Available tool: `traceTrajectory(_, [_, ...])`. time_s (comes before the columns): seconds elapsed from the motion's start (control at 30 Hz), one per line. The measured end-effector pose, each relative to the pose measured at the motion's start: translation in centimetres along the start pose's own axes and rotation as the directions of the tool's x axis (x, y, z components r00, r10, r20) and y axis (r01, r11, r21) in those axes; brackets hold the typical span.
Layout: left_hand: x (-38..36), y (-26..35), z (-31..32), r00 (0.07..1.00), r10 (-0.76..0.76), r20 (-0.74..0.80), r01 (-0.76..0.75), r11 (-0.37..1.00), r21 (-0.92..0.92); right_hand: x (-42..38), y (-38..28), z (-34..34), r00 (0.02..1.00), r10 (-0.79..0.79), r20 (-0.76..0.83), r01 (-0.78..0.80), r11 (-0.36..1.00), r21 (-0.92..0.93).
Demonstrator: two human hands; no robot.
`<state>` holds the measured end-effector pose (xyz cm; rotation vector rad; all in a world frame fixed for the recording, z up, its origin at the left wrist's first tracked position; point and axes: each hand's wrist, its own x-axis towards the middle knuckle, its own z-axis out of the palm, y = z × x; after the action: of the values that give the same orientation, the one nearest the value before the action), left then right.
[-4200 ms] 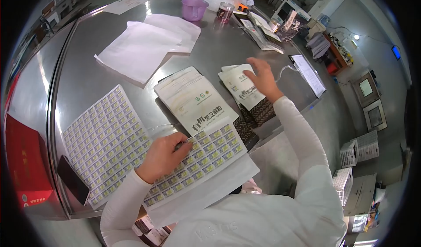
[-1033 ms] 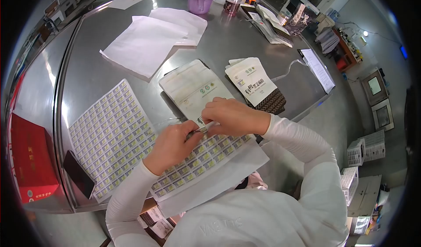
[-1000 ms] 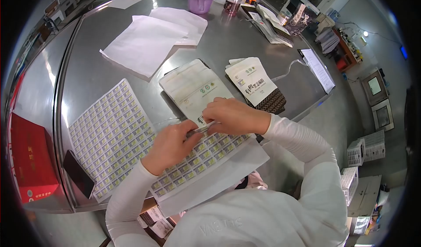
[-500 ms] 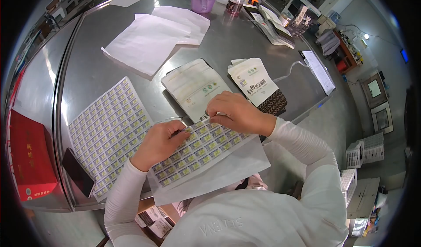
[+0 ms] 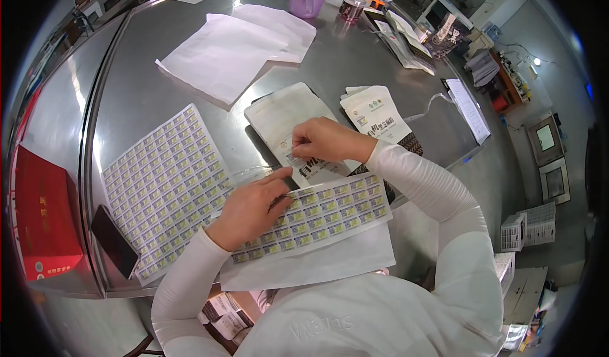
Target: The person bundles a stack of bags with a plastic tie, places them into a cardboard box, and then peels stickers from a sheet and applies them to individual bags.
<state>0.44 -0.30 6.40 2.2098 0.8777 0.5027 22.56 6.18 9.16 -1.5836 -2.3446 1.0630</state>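
Observation:
My right hand (image 5: 327, 142) is over the front of a pale stand-up pouch (image 5: 273, 113), the top one of a stack. Its thumb and forefinger are pinched on a small label sticker at the pouch's surface, partly covered by the fingers. My left hand (image 5: 250, 206) lies with fingers apart on a sheet of small yellow-green and purple stickers (image 5: 317, 214), next to the pouch's lower end. Under that sheet is white backing paper (image 5: 330, 255). A larger sticker sheet (image 5: 165, 186) lies to the left.
More printed pouches (image 5: 377, 113) lie at the right. Farther back on the metal table (image 5: 139, 71) are white paper sheets (image 5: 216, 56), a purple cup (image 5: 307, 0) and a jar (image 5: 351, 7). A phone (image 5: 114, 240) and a red bag (image 5: 47, 217) are at the left, a clipboard (image 5: 468, 110) at the right.
My right hand has moved from the sticker sheet's upper edge forward onto the pouch. My left hand has loosened its pinch and spread its fingers; the sheet now lies flatter.

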Motion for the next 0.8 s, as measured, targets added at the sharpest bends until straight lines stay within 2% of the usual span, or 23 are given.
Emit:
traceTrajectory(0.27, [0.0, -0.3, 0.4, 0.998, 0.039, -0.045, -0.039, 0.999, 0.005, 0.5, -0.4, 0.1, 1.0, 0.006, -0.013, -0.007, 0.995, -0.097])
traceTrajectory(0.47, [0.0, -0.1, 0.5, 0.999, 0.02, -0.039, -0.02, 1.0, 0.013, 0.3, -0.2, 1.9, 0.989, -0.025, -0.144, -0.004, 0.98, -0.197])
traceTrajectory(0.57, [-0.2, 0.0, 0.5, 1.0, -0.008, -0.019, 0.008, 1.0, 0.002, -0.5, -1.1, 1.0, 0.967, 0.135, -0.214, -0.198, 0.93, -0.31])
traceTrajectory(0.67, [-0.2, -0.3, 0.8, 0.998, 0.04, -0.042, -0.039, 0.999, 0.032, -1.5, 1.1, 0.3, 0.882, 0.052, -0.469, -0.237, 0.908, -0.345])
traceTrajectory(0.8, [0.5, -0.3, 1.4, 0.998, 0.046, -0.051, -0.043, 0.998, 0.054, -2.3, 1.9, -0.4, 0.869, 0.27, -0.416, -0.409, 0.865, -0.293])
